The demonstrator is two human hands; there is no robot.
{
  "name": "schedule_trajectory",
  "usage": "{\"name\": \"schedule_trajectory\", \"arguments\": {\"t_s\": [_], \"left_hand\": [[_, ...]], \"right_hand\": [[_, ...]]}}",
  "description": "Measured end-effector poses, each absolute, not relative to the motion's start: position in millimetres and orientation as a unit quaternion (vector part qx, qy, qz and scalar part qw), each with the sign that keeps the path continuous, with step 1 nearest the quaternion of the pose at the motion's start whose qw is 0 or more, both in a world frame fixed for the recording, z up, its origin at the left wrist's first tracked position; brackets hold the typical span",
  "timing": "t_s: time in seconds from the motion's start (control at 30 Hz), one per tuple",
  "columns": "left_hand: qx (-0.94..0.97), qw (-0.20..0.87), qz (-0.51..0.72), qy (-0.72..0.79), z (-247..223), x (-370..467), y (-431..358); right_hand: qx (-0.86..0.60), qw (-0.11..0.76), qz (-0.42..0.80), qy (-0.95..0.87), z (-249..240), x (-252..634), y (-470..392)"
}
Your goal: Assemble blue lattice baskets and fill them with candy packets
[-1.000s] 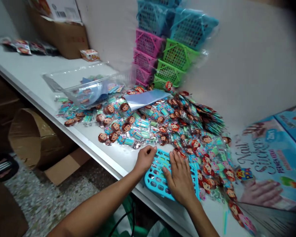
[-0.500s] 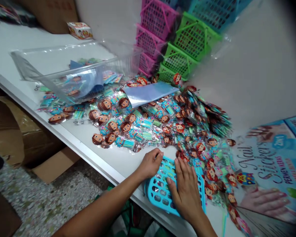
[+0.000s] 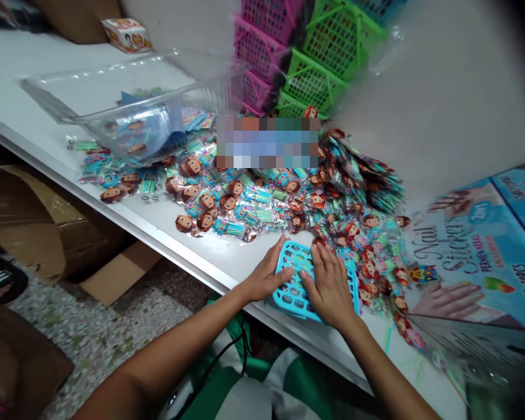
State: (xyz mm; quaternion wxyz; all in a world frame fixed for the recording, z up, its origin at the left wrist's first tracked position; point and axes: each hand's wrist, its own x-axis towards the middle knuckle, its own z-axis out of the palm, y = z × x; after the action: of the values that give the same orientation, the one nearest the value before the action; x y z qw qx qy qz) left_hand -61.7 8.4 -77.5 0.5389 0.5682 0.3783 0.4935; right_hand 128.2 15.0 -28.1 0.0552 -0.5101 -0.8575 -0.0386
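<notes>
A light-blue plastic basket [image 3: 295, 294] with a perforated lid sits at the table's front edge. My left hand [image 3: 266, 274] grips its left side, thumb on top of the lid and fingers along the edge. Flat across the right part of the lid lies my right hand [image 3: 330, 286], fingers stretched out and pointing away from me. Small green pieces show faintly through the holes. Just beyond the basket spreads a heap of small clear packets [image 3: 245, 213] with cartoon-girl heads and green and blue contents.
A clear plastic tray [image 3: 100, 125] stands at the left among packets. Pink baskets [image 3: 260, 52] and green baskets [image 3: 317, 79] are stacked behind. A blue Nail Stickers box [image 3: 468, 251] stands at the right. Cardboard boxes [image 3: 30, 227] lie below the table's left edge.
My left hand has shifted from the basket's far-left corner to its left side, its thumb now over the lid. My right hand stays flat on the lid. The view has tilted downward.
</notes>
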Motion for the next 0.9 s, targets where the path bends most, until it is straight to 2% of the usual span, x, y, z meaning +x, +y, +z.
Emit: {"name": "schedule_trajectory", "arguments": {"t_s": [0.27,0.47,0.67,0.8,0.9], "left_hand": [[0.542,0.551,0.533,0.344,-88.8,-57.3,-5.6],[0.53,0.48,0.468,0.52,-61.7,-55.5,30.6],[0.571,0.384,0.424,0.589,-55.6,-40.5,61.6],[0.652,0.317,0.405,0.557,-38.1,-41.0,52.3],[0.796,0.263,0.319,0.443,-23.9,-40.2,42.2]], "right_hand": [[-0.517,0.058,-0.052,-0.853,-29.7,126.7,13.1],[-0.514,0.065,-0.059,-0.853,-30.3,126.5,14.3],[-0.531,0.076,-0.037,-0.843,-28.3,125.1,14.1],[-0.539,0.096,0.0,-0.837,-28.2,123.1,12.8],[-0.529,0.147,0.056,-0.834,-25.7,130.1,16.8]]}}
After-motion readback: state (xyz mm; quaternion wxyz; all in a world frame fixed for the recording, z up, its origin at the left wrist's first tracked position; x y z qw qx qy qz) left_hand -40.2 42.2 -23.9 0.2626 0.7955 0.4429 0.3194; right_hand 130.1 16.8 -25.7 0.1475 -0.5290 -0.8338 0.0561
